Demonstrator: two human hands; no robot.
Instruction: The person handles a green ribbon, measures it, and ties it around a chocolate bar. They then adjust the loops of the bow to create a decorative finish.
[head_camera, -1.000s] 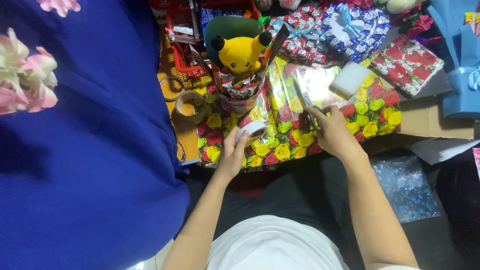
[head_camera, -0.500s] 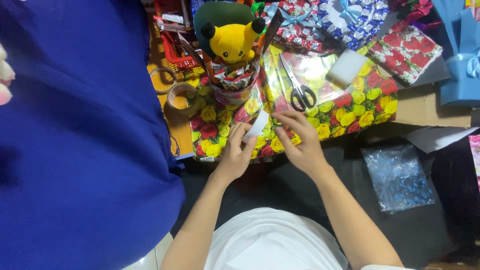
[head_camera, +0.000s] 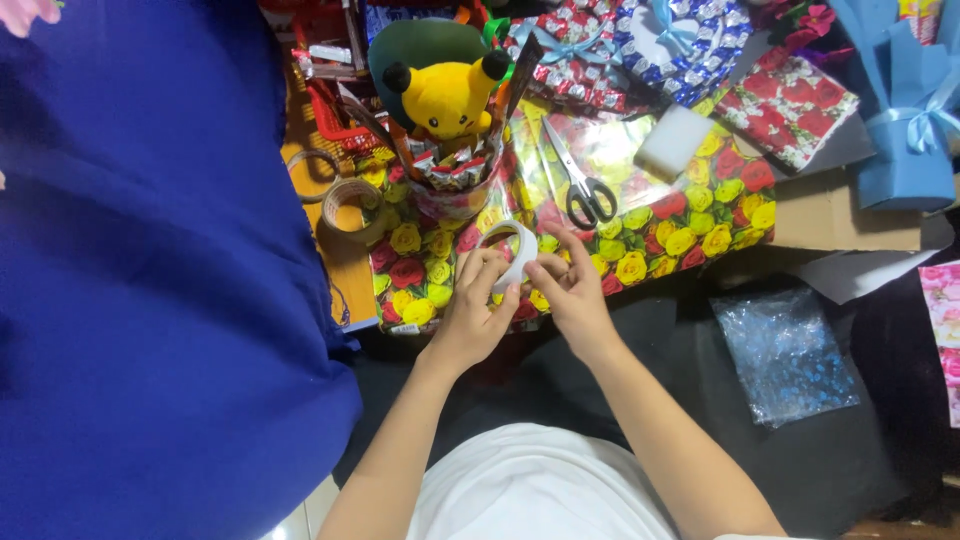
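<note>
White tape forms the centre of our attention: a roll of tape (head_camera: 512, 252) is held up between both hands, just above the near edge of the rose-printed wrapping paper (head_camera: 690, 225). Our left hand (head_camera: 470, 315) is closed around the roll from below and behind, fingers curled on its rim, which keeps the ring steady and upright. Our right hand (head_camera: 572, 290) has its fingertips pinched at the roll's outer face; we judge this grip suits picking at the loose end of the tape, though the end itself is too small to make out.

We note the wrapping paper lies spread flat on the desk (head_camera: 345, 265), printed side up, with a glossy stretch of it catching the light towards the far side. A pair of scissors (head_camera: 580, 185) rests on that paper with the blades closed, just beyond the hands, within easy reach of the right one. A white block (head_camera: 672, 142) sits on the paper further right.

A yellow plush toy (head_camera: 445, 98) stands upright in a cup-like wrapped bundle at the paper's far left corner, ringed by small packets that appear to prop it. A second, brownish tape roll (head_camera: 352, 205) lies flat on the bare desk to the left of the paper. A crinkled clear bag (head_camera: 785, 355) lies on the dark cloth to the right, well apart from the hands. Blue fabric (head_camera: 140, 280) fills the left of the view.
</note>
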